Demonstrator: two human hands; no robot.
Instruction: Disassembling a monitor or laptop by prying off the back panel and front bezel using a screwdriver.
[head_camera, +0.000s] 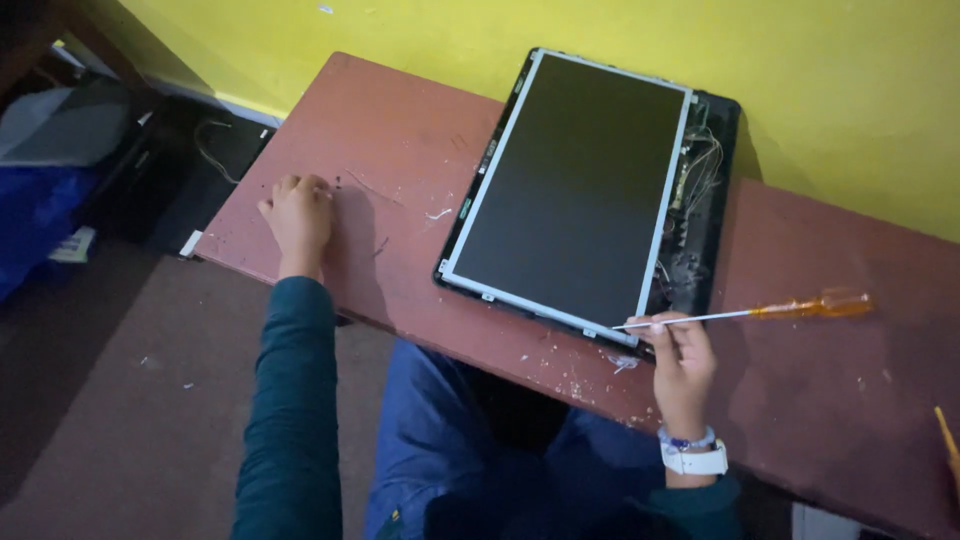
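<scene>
Right hand (682, 365) grip pinches the screwdriver (760, 312) shaft at the screen panel (575, 185).

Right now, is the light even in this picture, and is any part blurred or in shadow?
Head view: uneven light; the yellow wall is bright, the floor at lower left is dark. The left hand casts a soft shadow on the table. The screen panel shows no glare. The screwdriver handle looks slightly blurred.

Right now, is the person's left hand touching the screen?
No, the left hand rests curled on the bare brown table, well apart from the screen, while the right hand holds the screwdriver.
</scene>
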